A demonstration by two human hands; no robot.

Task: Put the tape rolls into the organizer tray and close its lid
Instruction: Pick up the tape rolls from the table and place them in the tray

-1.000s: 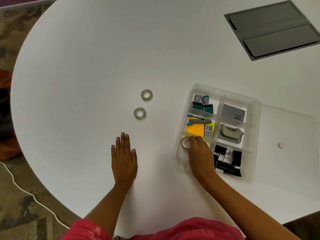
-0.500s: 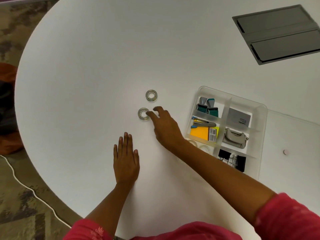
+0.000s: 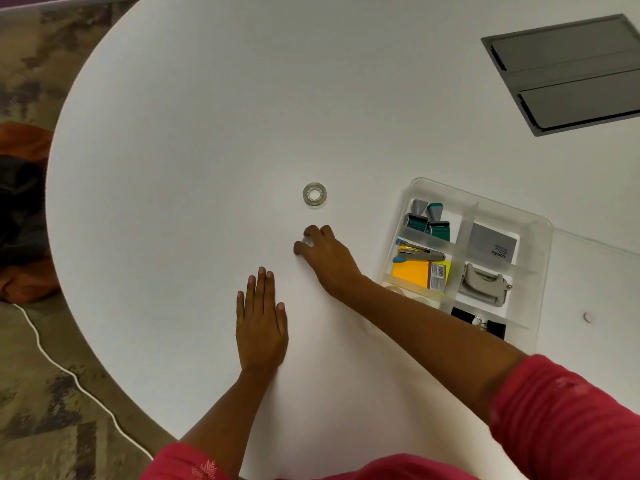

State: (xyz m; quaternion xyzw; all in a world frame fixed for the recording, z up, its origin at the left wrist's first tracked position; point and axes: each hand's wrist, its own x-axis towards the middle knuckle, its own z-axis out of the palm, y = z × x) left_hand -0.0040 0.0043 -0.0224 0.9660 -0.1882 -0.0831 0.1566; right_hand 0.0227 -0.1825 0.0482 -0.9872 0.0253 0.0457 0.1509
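Observation:
A clear tape roll [image 3: 314,194] lies flat on the white table, just beyond my right hand [image 3: 323,255]. That hand's fingers are closed over a second clear tape roll [image 3: 307,241], of which only a sliver shows between thumb and fingers. My left hand [image 3: 260,320] rests flat and empty, palm down, nearer the table's front edge. The clear organizer tray [image 3: 540,237] stands at the right. A pale tape roll [image 3: 394,290] sits in its near left compartment, partly hidden by my forearm. The tray's clear lid [image 3: 595,278] lies flat to the right of it.
The tray holds stamps [image 3: 427,220], a stapler [image 3: 420,253], orange sticky notes [image 3: 417,274], a grey box [image 3: 493,244], a hole punch [image 3: 483,284] and black binder clips [image 3: 485,323]. A grey cable hatch [image 3: 571,74] is set in the table at back right. A white cord [image 3: 52,358] runs over the carpet.
My right hand left the tray, where a pale tape roll stays, swung left across the table and closed over the nearer clear tape roll. The left hand kept still.

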